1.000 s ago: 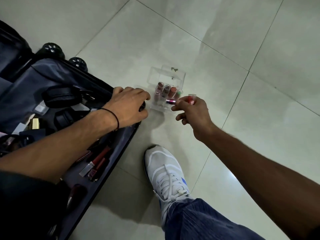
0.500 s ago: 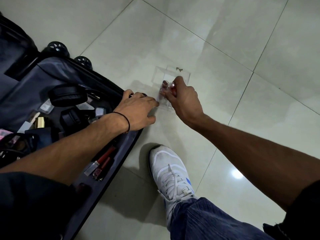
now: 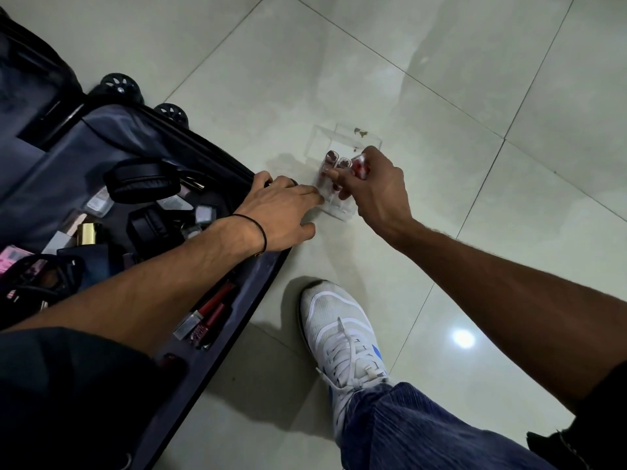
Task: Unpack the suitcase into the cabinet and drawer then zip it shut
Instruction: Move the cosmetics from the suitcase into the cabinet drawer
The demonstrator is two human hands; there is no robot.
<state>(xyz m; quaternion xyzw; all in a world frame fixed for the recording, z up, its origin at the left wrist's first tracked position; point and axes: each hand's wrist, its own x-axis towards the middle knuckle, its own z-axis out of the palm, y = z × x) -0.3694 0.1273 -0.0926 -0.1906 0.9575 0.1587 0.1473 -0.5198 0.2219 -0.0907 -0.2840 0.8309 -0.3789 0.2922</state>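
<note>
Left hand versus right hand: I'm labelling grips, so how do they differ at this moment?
The left hand lies flat, fingers stretched out, fingertips against the clear organiser; the right hand is curled, pinching a small red tube over it. The left wrist wears a black band; the right wrist is bare. Both meet at the organiser on the tiled floor.

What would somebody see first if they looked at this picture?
Two hands meet at a clear plastic box on the pale floor tiles: the right hand pinches a small red tube above it, and the left hand reaches to its near side. Left of them lies an open suitcase holding cosmetics; below, a white shoe.
</note>
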